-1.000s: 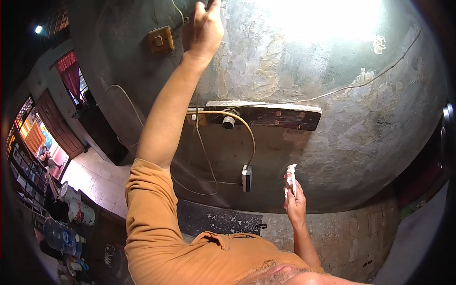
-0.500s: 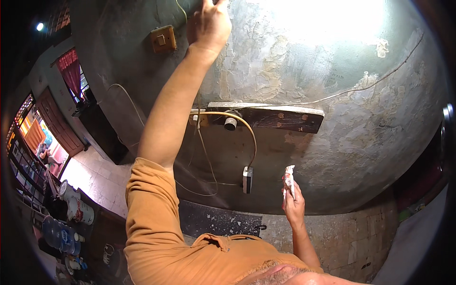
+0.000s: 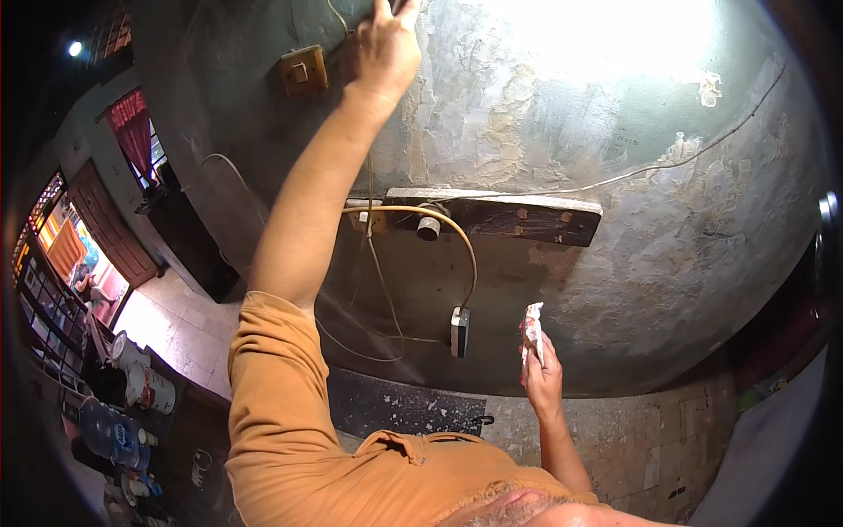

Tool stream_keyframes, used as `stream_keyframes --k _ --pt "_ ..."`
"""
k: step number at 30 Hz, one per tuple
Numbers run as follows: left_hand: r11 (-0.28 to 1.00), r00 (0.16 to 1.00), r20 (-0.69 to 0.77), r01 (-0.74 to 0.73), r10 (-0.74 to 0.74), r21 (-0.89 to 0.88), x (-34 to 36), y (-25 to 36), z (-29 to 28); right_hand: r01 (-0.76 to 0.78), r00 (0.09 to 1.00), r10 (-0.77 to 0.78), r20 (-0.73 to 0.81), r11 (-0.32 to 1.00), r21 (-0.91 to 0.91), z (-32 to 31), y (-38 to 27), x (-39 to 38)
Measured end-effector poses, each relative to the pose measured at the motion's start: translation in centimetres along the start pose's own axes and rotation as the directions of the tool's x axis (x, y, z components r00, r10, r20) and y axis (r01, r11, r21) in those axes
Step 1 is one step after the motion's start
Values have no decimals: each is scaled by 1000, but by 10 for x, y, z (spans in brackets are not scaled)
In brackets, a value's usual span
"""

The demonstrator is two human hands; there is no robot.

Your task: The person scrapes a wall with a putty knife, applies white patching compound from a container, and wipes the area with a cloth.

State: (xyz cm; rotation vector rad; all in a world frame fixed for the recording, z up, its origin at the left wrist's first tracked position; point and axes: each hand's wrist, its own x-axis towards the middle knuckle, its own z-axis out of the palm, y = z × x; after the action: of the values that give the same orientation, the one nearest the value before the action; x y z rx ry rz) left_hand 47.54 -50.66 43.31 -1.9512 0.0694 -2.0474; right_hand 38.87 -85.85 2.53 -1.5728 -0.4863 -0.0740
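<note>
Grey and flaking, the far wall [image 3: 615,299] meets a tiled floor [image 3: 632,443]. Right hand [image 3: 545,384] grips a crumpled white-and-red packet [image 3: 532,327]; whether the left hand [image 3: 386,54] grips anything, I cannot tell.

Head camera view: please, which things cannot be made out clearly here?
In the head view:
Left hand: its finger ends, and anything they may hold, are cut off by the top edge.
White-and-red item in the right hand: partly covered by the fingers; its exact kind is unclear.
Upper wall: surface washed out by glare.
Distant person at left: too small for details.
</note>
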Motion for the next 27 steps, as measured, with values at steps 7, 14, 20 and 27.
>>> stream_keyframes --k 7,14,20,27 --pt "994 999 11 -30 32 -106 -16 6 -31 19 1000 -19 16 999 -28 -5 5 -5" --pt "84 692 713 722 -117 -687 24 0 -30 30 1000 -30 5 1000 -8 -4 10 -1" --pt "90 657 754 753 -31 -652 21 -6 -6 46 999 -46 11 999 8 -5 12 1" --pt "206 543 829 834 -138 -512 28 -11 12 15 1000 -15 -1 1000 -12 -3 14 7"
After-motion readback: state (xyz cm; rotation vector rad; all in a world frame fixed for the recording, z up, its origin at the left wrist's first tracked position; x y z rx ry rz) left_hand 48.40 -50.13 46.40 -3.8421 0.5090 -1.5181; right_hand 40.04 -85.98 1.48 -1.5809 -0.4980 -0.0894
